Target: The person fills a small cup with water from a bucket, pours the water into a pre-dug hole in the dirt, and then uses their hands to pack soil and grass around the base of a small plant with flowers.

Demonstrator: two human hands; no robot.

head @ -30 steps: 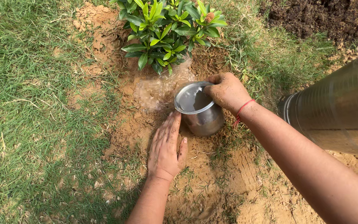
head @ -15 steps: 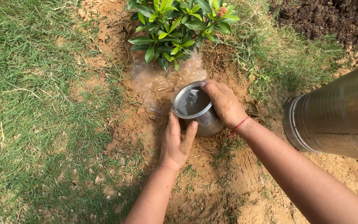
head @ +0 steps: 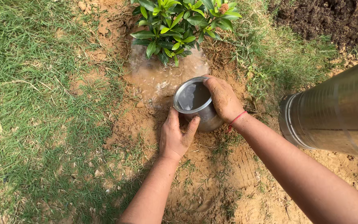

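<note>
You look down at bare sandy-brown soil [head: 212,186] in bright daylight. Green grass [head: 34,124] spreads to your left, a dark mound of dug earth [head: 328,18] lies at your upper right.

Polished steel pot [head: 197,103], smooth and mirror-bright at the rim, glossy water inside. The right hand [head: 224,99] gripping it is dusted matt brown with dry soil, and so is the left hand [head: 177,135]. A thin red thread band [head: 237,119] sits on the wrist. Muddy water [head: 162,79] shines wet and frothy on rough, crumbly sandy earth [head: 212,186]. Waxy, glossy leaves on the shrub [head: 179,20]. Big brushed-metal vessel [head: 336,112], ridged, dull sheen. Coarse matt grass [head: 34,112].
</note>
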